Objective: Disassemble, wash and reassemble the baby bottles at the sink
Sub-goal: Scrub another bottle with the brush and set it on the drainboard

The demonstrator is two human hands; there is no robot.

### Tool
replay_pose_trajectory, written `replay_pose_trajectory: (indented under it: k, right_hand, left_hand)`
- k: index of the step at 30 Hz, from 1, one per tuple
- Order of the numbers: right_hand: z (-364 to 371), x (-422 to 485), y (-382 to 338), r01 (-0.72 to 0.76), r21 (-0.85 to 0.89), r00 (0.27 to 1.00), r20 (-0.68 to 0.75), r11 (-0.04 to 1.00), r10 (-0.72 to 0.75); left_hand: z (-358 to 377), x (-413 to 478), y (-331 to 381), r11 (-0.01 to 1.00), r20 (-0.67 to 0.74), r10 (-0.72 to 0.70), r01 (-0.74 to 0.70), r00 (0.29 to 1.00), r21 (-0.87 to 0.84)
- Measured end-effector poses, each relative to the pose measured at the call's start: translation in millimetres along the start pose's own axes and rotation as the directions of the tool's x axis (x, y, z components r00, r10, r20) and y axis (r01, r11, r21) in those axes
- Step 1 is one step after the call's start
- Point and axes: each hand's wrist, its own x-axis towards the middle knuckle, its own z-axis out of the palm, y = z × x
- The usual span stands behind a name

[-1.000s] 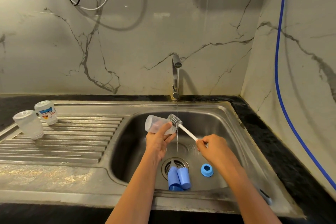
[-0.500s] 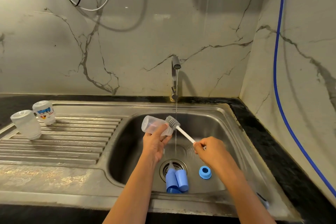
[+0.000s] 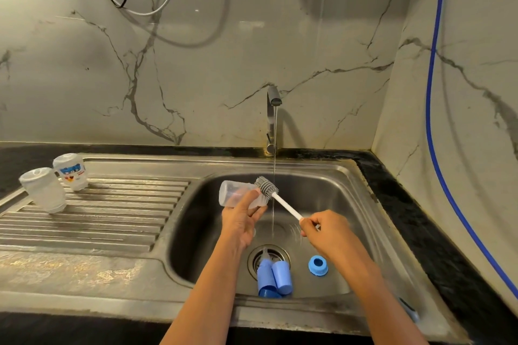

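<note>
Left grip (image 3: 241, 224) clasps the clear plastic baby bottle (image 3: 234, 195) sideways above the stainless steel sink (image 3: 193, 221), toward its rear edge. Right grip (image 3: 326, 231) pinches the white-handled grey bristle brush (image 3: 281, 202), whose head sits at the bottle's mouth.

Home kitchen: steel sink (image 3: 372, 204) w/ drainboard (image 3: 92, 221), running tap (image 3: 272, 109), marble-look wall, black counter (image 3: 437, 221).

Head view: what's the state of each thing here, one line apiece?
Tap: running, thin stream.
Clear bottle: uncapped, held sideways by left hand.
Brush: handle pinched by right hand, head at bottle's mouth.
Blue caps: lying on their sides by the drain.
Blue ring: lying flat in basin.
Printed bottle: standing on drainboard.
Plain bottle: standing beside it.
</note>
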Motion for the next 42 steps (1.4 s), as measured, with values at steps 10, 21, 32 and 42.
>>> replay_pose_trajectory:
  k: [10, 21, 32, 42]
  right_hand:
    - [-2.1, 0.9, 2.0, -0.058, -0.022, 0.998, -0.001, 0.998, 0.058]
    - [-10.4, -6.7, -4.0, -0.028, -0.020, 0.993, 0.112, 0.999, 0.030]
    - [-12.6, -4.5, -1.5, -0.079, 0.052, 0.989, 0.133, 0.996, 0.071]
    - [-3.0, 1.0, 2.8, -0.076, 0.039, 0.996, 0.040, 0.996, 0.074]
  left_hand:
    - [0.8, 0.4, -1.5, 0.998, -0.039, 0.013, -0.011, 0.999, 0.062]
    - [-0.9, 3.3, 0.9, 1.000, -0.116, 0.014, -0.017, 0.993, -0.023]
    - [-1.7, 2.9, 2.2, 1.000, -0.106, 0.028, -0.029, 0.994, -0.004]
    - [2.3, -1.1, 0.5, 0.991, -0.023, 0.051, -0.048, 0.998, 0.127]
